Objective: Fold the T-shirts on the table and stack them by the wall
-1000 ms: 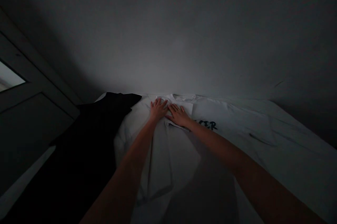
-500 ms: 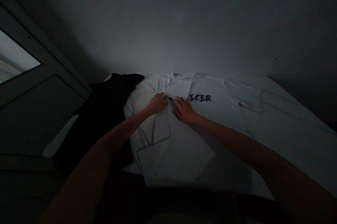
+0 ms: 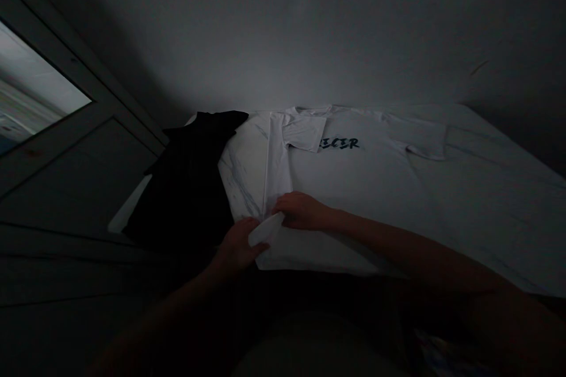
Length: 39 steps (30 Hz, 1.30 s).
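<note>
**White T-shirt** (image 3: pixel 354 188), centre of frame: a matt, smooth knit cloth is shown, cotton-like in appearance, with soft folds. **Printed lettering** (image 3: pixel 340 143), on the chest: dark teal ink, flat in finish. **Black garment** (image 3: pixel 190 182), left of centre: matt cloth, no sheen observed. **Bed sheet** (image 3: pixel 495 188), right of frame: pale matt cloth, marked with grey streaks. **Wall** (image 3: pixel 283 29), upper frame: smooth matt paint. **Door panel** (image 3: pixel 75 182), left edge: smooth painted surface, texture obscured by shadow. **Glass pane** (image 3: pixel 39 88), upper left: smooth and light-reflecting.

place: home bedroom | signs: bed (image 3: pixel 495 206) at 2 o'clock, white T-shirt (image 3: pixel 354 176) on it, glazed door (image 3: pixel 75 170) at 10 o'clock
</note>
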Motion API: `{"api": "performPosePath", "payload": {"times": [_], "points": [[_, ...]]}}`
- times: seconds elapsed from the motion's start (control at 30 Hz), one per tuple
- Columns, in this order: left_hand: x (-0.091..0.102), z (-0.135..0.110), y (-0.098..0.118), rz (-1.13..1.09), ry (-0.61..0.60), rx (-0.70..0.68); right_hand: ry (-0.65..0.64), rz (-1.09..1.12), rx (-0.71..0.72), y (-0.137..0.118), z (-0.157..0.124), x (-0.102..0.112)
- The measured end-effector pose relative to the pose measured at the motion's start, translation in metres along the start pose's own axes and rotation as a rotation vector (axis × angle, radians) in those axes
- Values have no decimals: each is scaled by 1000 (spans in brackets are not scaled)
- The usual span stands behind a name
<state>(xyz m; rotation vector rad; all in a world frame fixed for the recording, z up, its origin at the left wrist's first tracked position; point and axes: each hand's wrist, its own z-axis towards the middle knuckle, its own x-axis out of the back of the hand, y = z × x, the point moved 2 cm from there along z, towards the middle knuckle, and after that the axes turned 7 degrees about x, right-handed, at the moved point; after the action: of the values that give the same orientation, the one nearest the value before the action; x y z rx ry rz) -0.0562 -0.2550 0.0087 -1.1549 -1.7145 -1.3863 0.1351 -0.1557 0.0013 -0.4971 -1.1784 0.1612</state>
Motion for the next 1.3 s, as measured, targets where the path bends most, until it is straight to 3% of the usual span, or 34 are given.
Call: {"api": "performPosePath", "payload": {"times": [0.13, 0.27, 0.47, 0.67, 0.83, 1.03, 1.17, 1.3], "points": [[-34, -33, 11, -117, 315, -35, 47, -239, 35, -14, -10, -11], [-59, -46, 17, 17, 657, -104, 51, -466, 213, -33, -22, -23], [-53, -53, 16, 116, 824, -341, 220, -613, 386, -49, -37, -20], [-49, -61, 15, 120, 877, -386, 287, -624, 523, -50, -43, -18], [-57, -63, 8, 57, 868, -370, 251, -588, 631, -45, -49, -25], [-62, -64, 4, 57, 897, -377, 144, -532, 649, -42, -44, -27], [-59, -64, 2, 65, 788, -448, 92, -461, 672, -42, -38, -28], [-35, -60, 4, 62, 543, -508, -7, -299, 640, -45, -35, -28]]}}
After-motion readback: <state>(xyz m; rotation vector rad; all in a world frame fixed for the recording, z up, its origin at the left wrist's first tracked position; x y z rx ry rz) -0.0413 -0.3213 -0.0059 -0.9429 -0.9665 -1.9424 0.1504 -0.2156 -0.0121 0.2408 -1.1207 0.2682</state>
